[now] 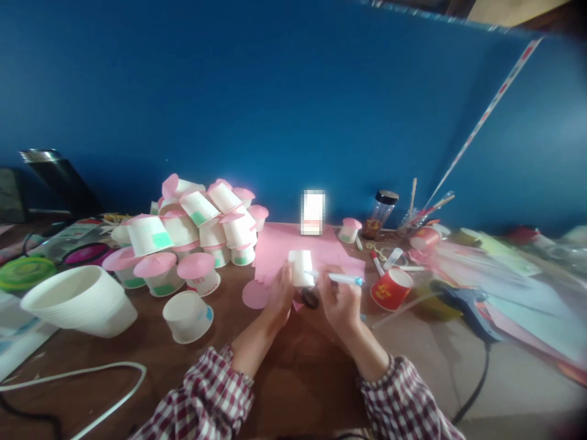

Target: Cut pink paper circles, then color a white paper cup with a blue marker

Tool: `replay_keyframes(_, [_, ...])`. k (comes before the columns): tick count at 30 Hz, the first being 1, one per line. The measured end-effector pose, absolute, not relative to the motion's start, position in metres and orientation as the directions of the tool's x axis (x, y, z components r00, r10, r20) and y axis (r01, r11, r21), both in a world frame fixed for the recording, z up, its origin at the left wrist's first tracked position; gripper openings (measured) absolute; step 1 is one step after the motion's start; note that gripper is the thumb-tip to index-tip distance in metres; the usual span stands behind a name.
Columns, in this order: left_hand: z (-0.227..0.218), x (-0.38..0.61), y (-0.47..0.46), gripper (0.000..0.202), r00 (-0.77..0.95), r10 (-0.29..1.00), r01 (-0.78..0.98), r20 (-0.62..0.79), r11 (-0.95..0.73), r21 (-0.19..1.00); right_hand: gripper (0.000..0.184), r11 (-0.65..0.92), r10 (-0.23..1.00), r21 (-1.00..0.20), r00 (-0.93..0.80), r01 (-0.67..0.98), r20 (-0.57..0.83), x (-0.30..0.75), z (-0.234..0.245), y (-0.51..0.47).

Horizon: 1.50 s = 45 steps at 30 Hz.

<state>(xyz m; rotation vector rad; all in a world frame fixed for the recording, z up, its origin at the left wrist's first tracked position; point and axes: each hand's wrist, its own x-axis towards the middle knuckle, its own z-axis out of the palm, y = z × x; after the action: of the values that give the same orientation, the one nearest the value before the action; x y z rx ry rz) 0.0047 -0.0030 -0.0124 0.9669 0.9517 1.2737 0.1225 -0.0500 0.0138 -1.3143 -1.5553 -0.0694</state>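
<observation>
My left hand point(280, 292) is closed round a small white paper cup point(301, 266), holding it upside down on a sheet of pink paper point(293, 247). My right hand point(338, 300) grips a white marker with a blue end point(342, 278), its tip against the cup's side. Both hands sit close together at the table's middle. A dark object, maybe scissors point(310, 298), lies between my hands. A loose pink paper disc point(254, 294) lies just left of my left hand.
A heap of white cups with pink discs point(192, 235) fills the left. A stack of white cups point(80, 300) lies on its side, one loose cup point(188, 316) nearby. A red cup point(391, 289), a glue gun point(465, 305), a jar point(380, 215) and papers crowd the right.
</observation>
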Motion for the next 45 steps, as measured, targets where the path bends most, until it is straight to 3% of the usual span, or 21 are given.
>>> replay_keyframes(11, [-0.013, 0.005, -0.002, 0.052, 0.131, 0.991, -0.283, -0.022, 0.058, 0.957, 0.018, 0.391, 0.685, -0.53, 0.147, 0.753, 0.714, 0.122, 0.013, -0.049])
replay_keyframes(35, [0.003, 0.007, -0.009, 0.051, 0.095, 0.994, -0.294, -0.044, 0.07, 0.953, 0.019, 0.395, 0.678, -0.499, 0.122, 0.771, 0.725, 0.122, 0.013, -0.049])
replay_keyframes(45, [0.007, 0.002, -0.011, 0.054, 0.071, 0.997, -0.22, -0.026, 0.041, 0.975, 0.021, 0.399, 0.672, -0.446, 0.075, 0.801, 0.736, 0.12, 0.016, -0.05])
